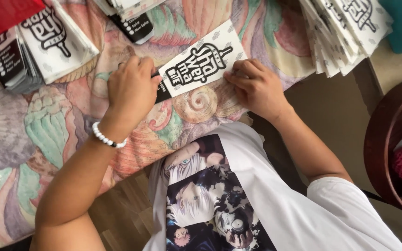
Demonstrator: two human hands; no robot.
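A white paper sleeve with black lettering (200, 60) lies flat on a shell-patterned cloth (56, 125). My left hand (131, 88), with a white bead bracelet at the wrist, presses down on the sleeve's black lower-left end. My right hand (257, 86) rests with its fingertips on the sleeve's right edge. Both hands touch the same sleeve, one at each end.
Stacks of the same printed sleeves sit at the upper left (38, 42), top middle (133, 21) and upper right (345, 28). A red sheet (1, 14) covers the top left corner. A dark round tray (382, 139) with fruit stands at the right.
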